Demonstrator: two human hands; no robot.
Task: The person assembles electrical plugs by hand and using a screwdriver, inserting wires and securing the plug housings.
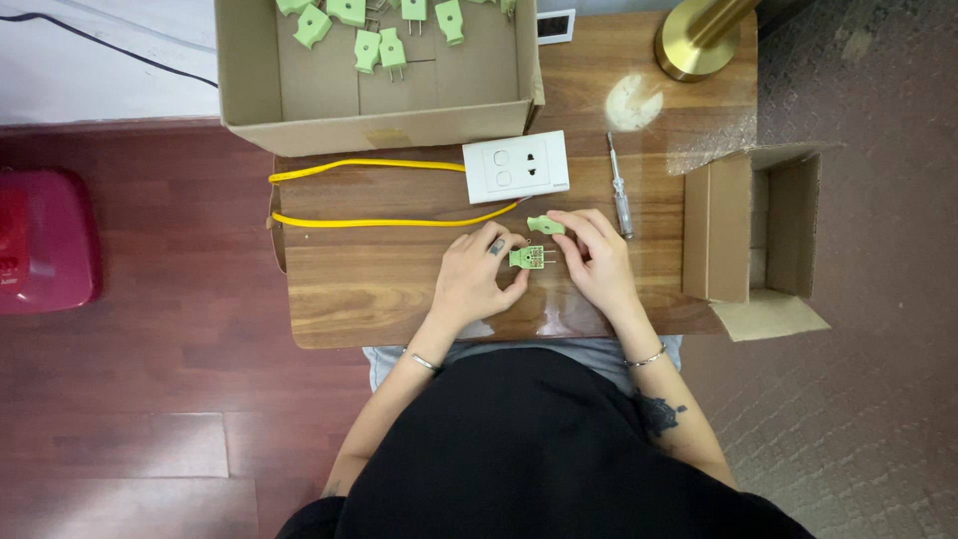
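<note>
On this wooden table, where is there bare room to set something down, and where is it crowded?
Bare wood lies left of the left hand, below the yellow cable, and between the screwdriver and the small box. It is crowded around the right hand, plug parts and socket.

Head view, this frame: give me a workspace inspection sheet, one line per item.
Surface: small wooden table, grain visible, a glare spot near the lamp.
Job's things: open green plug half with prongs in the left hand; green plug cover in the right hand.
Clutter: large cardboard box holding more green plugs; small open box at the table's edge; screwdriver; brass lamp base.
Grip: left hand and right hand each pinch a plug part.
Cables: yellow cable looped from the white socket plate; black cord at the top corner.
Surroundings: red-brown floor, red object, patterned rug.
</note>
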